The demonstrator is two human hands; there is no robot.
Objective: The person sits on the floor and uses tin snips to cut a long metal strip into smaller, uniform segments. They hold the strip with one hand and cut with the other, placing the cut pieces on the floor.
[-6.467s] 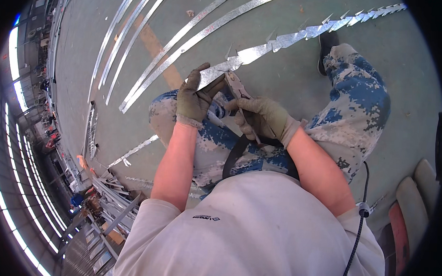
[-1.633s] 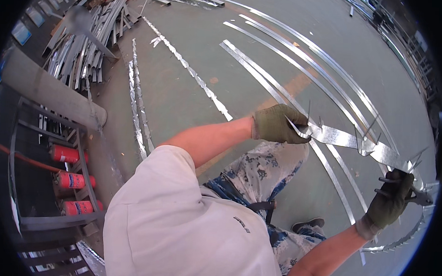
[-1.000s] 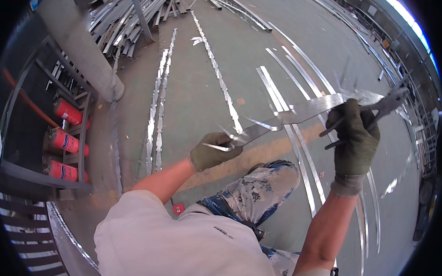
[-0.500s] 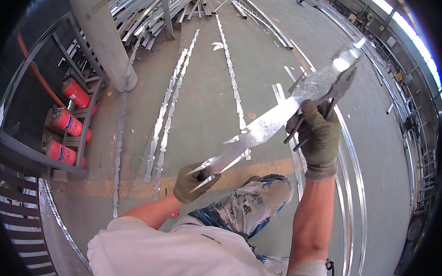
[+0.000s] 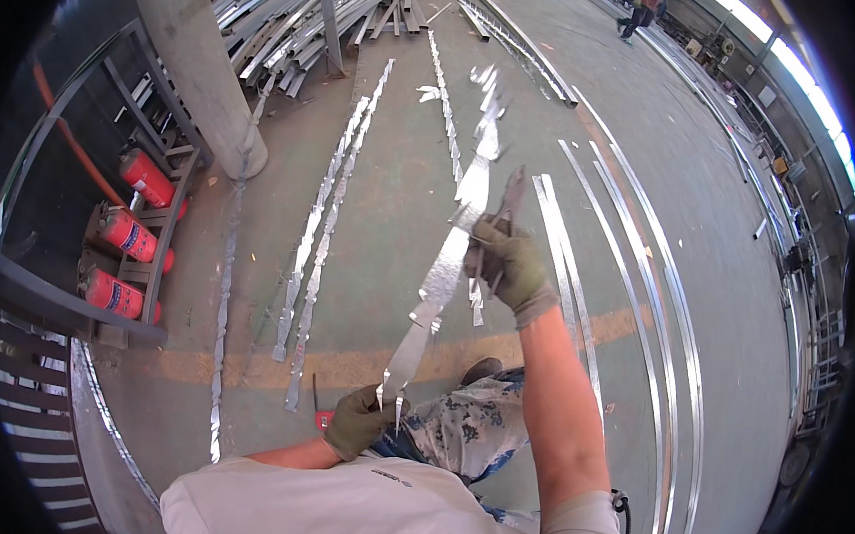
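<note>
My left hand, in an olive work glove, grips the near end of a shiny sheet-metal strip. The strip rises away from me, with notched edges and pointed tabs; its far part is blurred. My gloved right hand is closed around the handles of dark metal snips, whose blades point away from me. The fingers of this hand are right against the strip's right edge, and whether they also pinch it I cannot tell. On the floor by my left hand is a small red object, partly covered.
Notched metal strips and long plain strips lie on the floor. Red fire extinguishers stand in a rack left, near a concrete column. Metal profiles are piled behind. A person is at the far right.
The strip has swung from a rightward slant to nearly upright. My right hand has moved left and down with the snips, and my left hand lower. More of the distant person shows.
</note>
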